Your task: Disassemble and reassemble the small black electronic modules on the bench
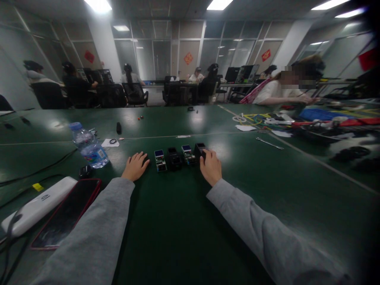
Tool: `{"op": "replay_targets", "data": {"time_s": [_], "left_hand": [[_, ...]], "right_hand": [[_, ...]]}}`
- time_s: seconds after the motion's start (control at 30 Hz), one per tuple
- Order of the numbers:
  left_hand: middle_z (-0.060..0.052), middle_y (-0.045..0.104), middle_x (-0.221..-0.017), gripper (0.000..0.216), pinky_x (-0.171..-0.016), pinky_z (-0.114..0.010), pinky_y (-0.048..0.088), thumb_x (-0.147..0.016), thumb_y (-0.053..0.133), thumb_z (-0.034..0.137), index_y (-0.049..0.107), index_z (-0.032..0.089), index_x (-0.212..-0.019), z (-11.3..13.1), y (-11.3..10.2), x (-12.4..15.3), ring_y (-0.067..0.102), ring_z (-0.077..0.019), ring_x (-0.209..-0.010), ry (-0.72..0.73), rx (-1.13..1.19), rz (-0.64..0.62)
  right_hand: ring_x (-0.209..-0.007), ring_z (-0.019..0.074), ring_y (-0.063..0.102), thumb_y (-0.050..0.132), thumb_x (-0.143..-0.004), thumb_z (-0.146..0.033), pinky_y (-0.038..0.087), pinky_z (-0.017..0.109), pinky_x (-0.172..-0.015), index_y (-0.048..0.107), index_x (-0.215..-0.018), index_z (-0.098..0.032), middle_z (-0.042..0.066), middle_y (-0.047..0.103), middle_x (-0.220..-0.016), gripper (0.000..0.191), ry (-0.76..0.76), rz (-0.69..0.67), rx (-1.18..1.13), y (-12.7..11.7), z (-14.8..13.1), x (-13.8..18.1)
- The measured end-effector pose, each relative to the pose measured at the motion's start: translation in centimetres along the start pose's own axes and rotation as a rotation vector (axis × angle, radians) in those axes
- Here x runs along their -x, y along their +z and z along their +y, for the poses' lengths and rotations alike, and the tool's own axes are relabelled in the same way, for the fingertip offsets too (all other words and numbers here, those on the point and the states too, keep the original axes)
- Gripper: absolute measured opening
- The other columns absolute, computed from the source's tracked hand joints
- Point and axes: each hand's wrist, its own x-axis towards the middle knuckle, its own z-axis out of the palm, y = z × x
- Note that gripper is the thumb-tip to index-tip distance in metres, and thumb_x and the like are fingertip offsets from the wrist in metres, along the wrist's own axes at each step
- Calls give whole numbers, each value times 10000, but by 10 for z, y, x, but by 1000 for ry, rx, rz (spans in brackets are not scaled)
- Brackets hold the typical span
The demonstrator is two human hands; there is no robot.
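Four small parts stand in a row on the green table (178, 206), so several: a circuit board with a little screen (160, 160), a black plastic case (174, 159), a second circuit board with a screen (188, 154) and a second black case (200, 147). At the row's right end, my right hand (211, 166) has its thumb and fingers closed on the near right side of that second case, partly covering it. My left hand (135, 165) lies flat on the table left of the row, fingers stretched out, touching none of the parts.
To the left are a water bottle (90, 147), a phone (69, 213), a white power bank (41, 204) and cables. A wrench (269, 143) lies at right, before a heap of wires and tools (323, 122). A co-worker (276, 89) leans over the far right side.
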Motion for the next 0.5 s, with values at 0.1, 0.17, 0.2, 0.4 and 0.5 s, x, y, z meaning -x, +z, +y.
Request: {"op": "replay_targets", "data": {"time_s": [0.1,0.17,0.2,0.4,0.5], "left_hand": [[-95,352,-1555,564,-1150,-519,257,-983,260,515,421,211,-1429,0,0,0,316,-272,-1430,1,7,0],[-95,359,-1551,563,-1147,-524,260,-981,262,517,421,215,-1429,-1,0,0,322,-274,-1427,7,9,1],[-94,365,-1548,560,-1146,-526,261,-981,263,517,424,220,-1427,-2,1,-1,326,-275,-1425,10,7,4],[-89,364,-1549,564,-1146,-511,262,-982,253,525,423,224,-1427,-2,2,-2,318,-269,-1430,8,-5,5],[-88,356,-1554,559,-1146,-510,261,-984,257,520,424,224,-1427,-3,3,-2,310,-271,-1433,4,-17,3]], "right_hand": [[-1070,283,548,399,-944,-229,458,411,-892,500,-1284,-101,190,482,-1259,377,-23,11,0,-1,-1,0],[-1062,284,551,397,-944,-223,461,414,-889,502,-1281,-98,192,484,-1254,375,-38,17,-1,0,-1,0],[-1060,284,552,396,-943,-222,462,416,-890,502,-1281,-98,192,485,-1253,375,-44,19,-2,0,-1,0],[-1076,289,546,382,-947,-226,457,424,-894,490,-1297,-97,201,472,-1279,388,-47,8,-21,4,3,-1],[-1105,293,525,394,-939,-225,442,432,-918,495,-1291,-93,204,480,-1276,389,-60,25,-14,6,4,-1]]}}
